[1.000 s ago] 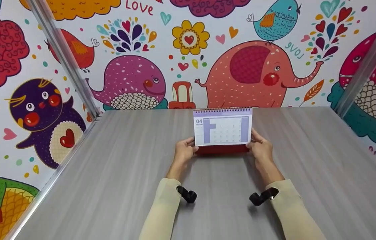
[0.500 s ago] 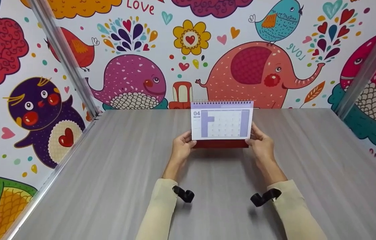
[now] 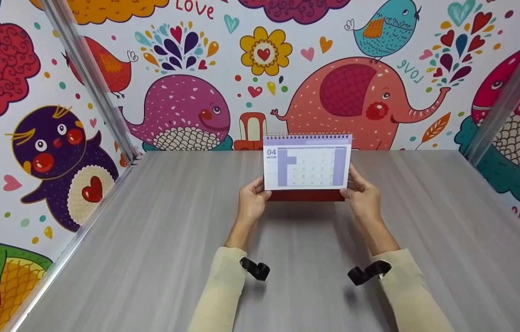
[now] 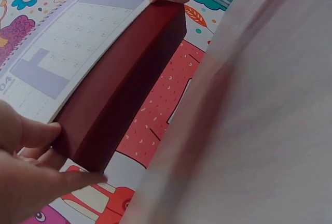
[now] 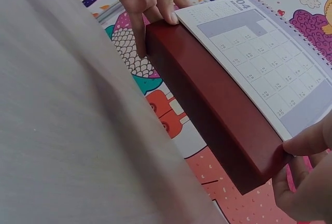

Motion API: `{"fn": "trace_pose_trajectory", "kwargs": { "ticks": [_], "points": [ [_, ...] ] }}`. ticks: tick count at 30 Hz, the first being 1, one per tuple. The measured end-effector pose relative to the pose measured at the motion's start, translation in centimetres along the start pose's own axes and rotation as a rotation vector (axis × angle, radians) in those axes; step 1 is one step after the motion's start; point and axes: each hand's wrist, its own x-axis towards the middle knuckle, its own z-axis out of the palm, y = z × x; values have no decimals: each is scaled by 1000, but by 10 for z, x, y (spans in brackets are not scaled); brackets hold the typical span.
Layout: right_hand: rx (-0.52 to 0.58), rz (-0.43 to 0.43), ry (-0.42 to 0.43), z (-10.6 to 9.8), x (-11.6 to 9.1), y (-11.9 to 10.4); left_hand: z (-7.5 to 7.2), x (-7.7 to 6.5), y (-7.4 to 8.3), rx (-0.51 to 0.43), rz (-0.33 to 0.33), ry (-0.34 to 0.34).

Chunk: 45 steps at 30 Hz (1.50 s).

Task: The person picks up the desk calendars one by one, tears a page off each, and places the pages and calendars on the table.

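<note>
A spiral-bound desk calendar point(image 3: 307, 167) with a dark red base is held between both hands, its 04 page facing the head camera. My left hand point(image 3: 251, 203) grips its left end, thumb on the front by the lower corner. At the opposite end my right hand point(image 3: 365, 198) grips it the same way. The left wrist view shows the red base point(image 4: 119, 84) with the thumb pressed at the page's corner and fingers around the end. In the right wrist view, the calendar's underside edge hangs above the table, and the right thumb point(image 5: 306, 140) lies on the base's corner.
The grey wood-grain table point(image 3: 149, 258) spreads out around the hands. Behind it stands a wall point(image 3: 260, 92) printed with cartoon animals, with metal frame posts point(image 3: 89, 78) at the corners. A black wrist camera mount point(image 3: 256, 269) sits on each sleeve.
Both hands have raised the calendar up and away from me, so its top now overlaps the back wall in the head view. Their hold on its ends stays the same.
</note>
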Motion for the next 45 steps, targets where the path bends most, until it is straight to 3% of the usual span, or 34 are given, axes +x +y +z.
{"fn": "trace_pose_trajectory", "kwargs": {
  "ticks": [16,24,34,39,45],
  "points": [
    [19,-3,-19,-12,2,-7,7,-5,1,51,108,-18],
    [34,-81,-36,-14,-1,-11,9,-5,-2,19,156,5],
    [-55,-137,7,-11,-10,-14,10,-6,1,-6,105,39],
    [-155,-259,78,-4,-15,-21,9,-6,7,9,87,39],
    [-342,-582,201,9,-22,-26,8,-5,11,-21,64,53]
  ]
}}
